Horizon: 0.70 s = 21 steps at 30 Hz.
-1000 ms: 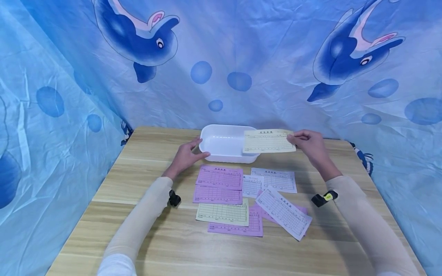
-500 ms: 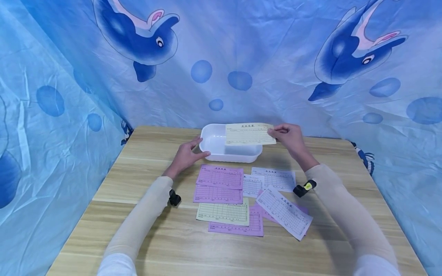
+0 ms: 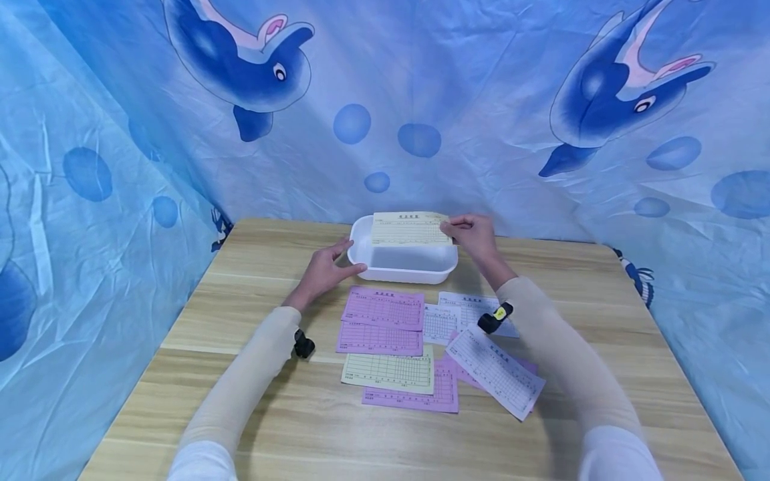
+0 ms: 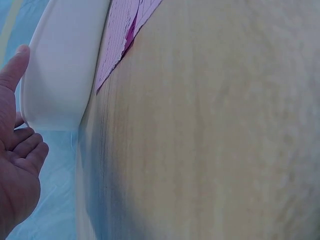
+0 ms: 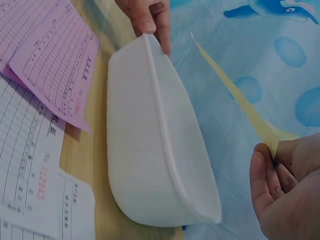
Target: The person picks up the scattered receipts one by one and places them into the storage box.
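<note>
I see a table (image 3: 313,434) beneath the left hand (image 3: 323,270). A white tub (image 3: 409,274) sits just right of that hand, which grips its end by the rim. A yellow slip (image 3: 409,231) extends leftward over the tub from the right hand (image 3: 475,235), which pinches its right edge. Probably light, flexible, easily creased: hold by an edge.

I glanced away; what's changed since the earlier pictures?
The right hand moved left and slightly away, carrying the pale yellow paper slip farther over the white rectangular plastic tub. Nothing was grabbed or released. The left hand stays on the tub; the purple, white and light green paper slips lie unchanged.
</note>
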{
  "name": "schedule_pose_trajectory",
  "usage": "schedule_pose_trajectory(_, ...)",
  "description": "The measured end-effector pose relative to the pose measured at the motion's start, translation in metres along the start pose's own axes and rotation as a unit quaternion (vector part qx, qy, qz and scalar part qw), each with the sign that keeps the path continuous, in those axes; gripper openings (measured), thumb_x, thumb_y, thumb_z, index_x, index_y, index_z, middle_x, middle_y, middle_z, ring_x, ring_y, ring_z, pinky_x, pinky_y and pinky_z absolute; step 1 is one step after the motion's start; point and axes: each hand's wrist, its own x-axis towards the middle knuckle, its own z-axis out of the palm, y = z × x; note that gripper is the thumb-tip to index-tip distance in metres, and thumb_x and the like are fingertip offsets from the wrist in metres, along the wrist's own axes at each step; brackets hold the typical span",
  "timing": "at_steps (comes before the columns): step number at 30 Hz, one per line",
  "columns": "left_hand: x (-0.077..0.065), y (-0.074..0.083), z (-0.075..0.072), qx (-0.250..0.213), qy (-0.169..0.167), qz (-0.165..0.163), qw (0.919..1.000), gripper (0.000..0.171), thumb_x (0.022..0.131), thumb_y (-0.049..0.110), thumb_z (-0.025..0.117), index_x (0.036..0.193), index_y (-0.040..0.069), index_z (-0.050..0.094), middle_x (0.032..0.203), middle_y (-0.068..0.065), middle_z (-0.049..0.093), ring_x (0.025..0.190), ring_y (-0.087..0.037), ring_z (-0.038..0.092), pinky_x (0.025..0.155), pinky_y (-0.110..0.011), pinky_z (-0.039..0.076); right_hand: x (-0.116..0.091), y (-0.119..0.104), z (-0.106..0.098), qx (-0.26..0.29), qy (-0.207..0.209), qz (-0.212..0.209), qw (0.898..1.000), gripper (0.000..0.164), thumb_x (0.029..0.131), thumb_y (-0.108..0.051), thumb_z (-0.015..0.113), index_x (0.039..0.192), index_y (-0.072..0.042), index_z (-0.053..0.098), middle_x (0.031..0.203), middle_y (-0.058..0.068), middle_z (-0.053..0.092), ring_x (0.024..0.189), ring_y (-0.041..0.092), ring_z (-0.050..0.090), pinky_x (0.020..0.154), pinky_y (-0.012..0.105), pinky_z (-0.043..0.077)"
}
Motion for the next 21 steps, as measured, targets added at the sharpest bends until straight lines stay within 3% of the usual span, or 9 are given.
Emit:
schedule_pose_trajectory(6,0.0,0.0,0.001,0.002,0.001,0.0,1.0,0.092,0.081,0.054,0.083,0.151,0.006,0.047,0.163,-0.011,0.037,0.151,-0.029,0.034,0.121,-0.049,0.033,0.006,0.006,0.017,0.003,-0.004,0.013,1.0,0.027,0.092,-0.019,0.079,0.11,0.0,0.074,0.1,0.012,0.076,0.078,0.013,0.07,0.09,0.048,0.06)
schedule_pose_trajectory(13,0.0,0.001,0.001,0.004,-0.002,0.0,1.0,0.091,0.082,0.052,0.083,0.152,0.007,0.046,0.164,-0.009,0.036,0.152,-0.028,0.032,0.121,-0.048,0.032,0.009,0.017,0.033,-0.008,-0.004,0.004,1.0,0.021,0.091,-0.015,0.079,0.105,0.0,0.076,0.101,0.015,0.076,0.076,0.013,0.071,0.08,0.039,0.063)
schedule_pose_trajectory(21,0.0,0.001,0.001,0.006,0.001,-0.004,1.0,0.091,0.082,0.052,0.083,0.152,0.007,0.046,0.164,-0.009,0.036,0.152,-0.028,0.031,0.123,-0.048,0.029,0.014,0.02,0.045,-0.036,-0.011,0.017,0.999,0.024,0.091,-0.018,0.079,0.108,-0.002,0.076,0.1,0.017,0.076,0.075,0.017,0.072,0.078,0.038,0.063)
